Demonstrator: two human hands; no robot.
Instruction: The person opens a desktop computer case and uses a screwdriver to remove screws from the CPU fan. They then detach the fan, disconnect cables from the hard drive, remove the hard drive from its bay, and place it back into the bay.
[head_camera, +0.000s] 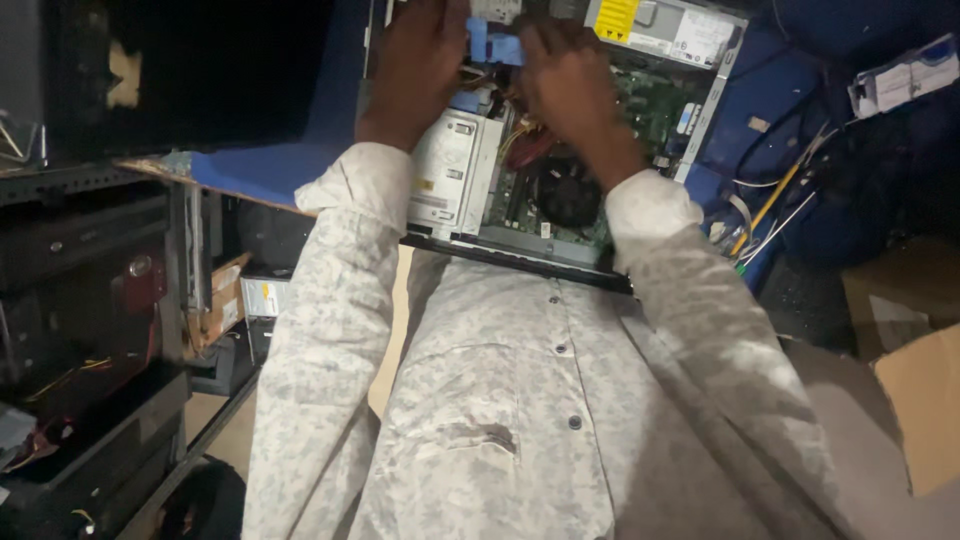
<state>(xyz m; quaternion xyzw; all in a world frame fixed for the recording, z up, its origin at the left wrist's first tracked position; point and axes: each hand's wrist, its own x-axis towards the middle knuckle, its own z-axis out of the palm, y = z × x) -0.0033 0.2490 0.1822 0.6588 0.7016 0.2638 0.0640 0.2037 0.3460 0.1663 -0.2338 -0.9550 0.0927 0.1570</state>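
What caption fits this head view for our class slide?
Both hands, left hand and right hand, grip a blue plastic part inside an open computer case.

Drive cage (450, 170) left, cables (520, 135) crowding case interior; fan (568, 195) below.

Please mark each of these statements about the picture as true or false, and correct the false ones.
1. Both hands are inside the open computer case. True: the left hand and the right hand reach into it.
2. The part between the two hands is red. False: it is a blue plastic part.
3. The case lies on a blue surface. True.
4. The cooling fan is white. False: it is black.
5. The person wears a plain black shirt. False: the shirt is light with a faint pattern and buttons.
6. Cardboard lies at the right edge. True.
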